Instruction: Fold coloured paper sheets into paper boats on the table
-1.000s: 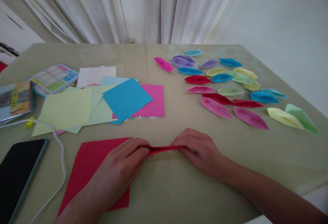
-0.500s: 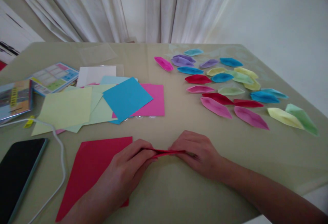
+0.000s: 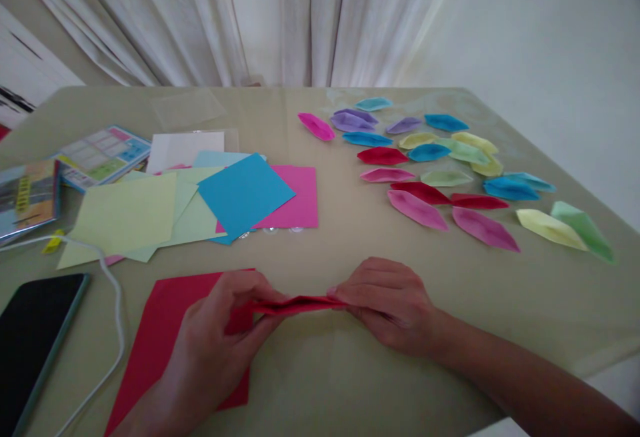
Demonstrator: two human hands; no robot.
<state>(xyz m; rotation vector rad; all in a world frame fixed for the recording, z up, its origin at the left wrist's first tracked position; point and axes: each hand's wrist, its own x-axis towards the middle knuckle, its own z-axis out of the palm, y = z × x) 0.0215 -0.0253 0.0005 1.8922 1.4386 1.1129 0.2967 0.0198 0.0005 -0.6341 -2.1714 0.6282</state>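
Note:
A narrow folded red paper (image 3: 305, 304) is stretched sideways between my two hands, seen nearly edge-on, with a slight gap along its upper side. My left hand (image 3: 220, 337) pinches its left end between thumb and fingers. At the other end, my right hand (image 3: 390, 304) grips it with the fingers curled over. Under my left hand lies a flat red paper sheet (image 3: 170, 330), partly covered by the hand and forearm. Several folded paper boats, such as a pink one (image 3: 417, 210) and a red one (image 3: 479, 201), are spread beyond my right hand.
Loose paper sheets, including a blue square (image 3: 245, 197) and a pale yellow one (image 3: 125, 214), overlap at centre left. A phone (image 3: 37, 350) and a white cable (image 3: 120, 317) lie at the left. Printed packs (image 3: 105, 154) sit behind. Curtains (image 3: 325, 24) hang past the table's far edge.
My left hand has shifted left along the folded paper and its grip has changed, so more of the paper shows. My right hand stays nearly in place. The view has moved slightly.

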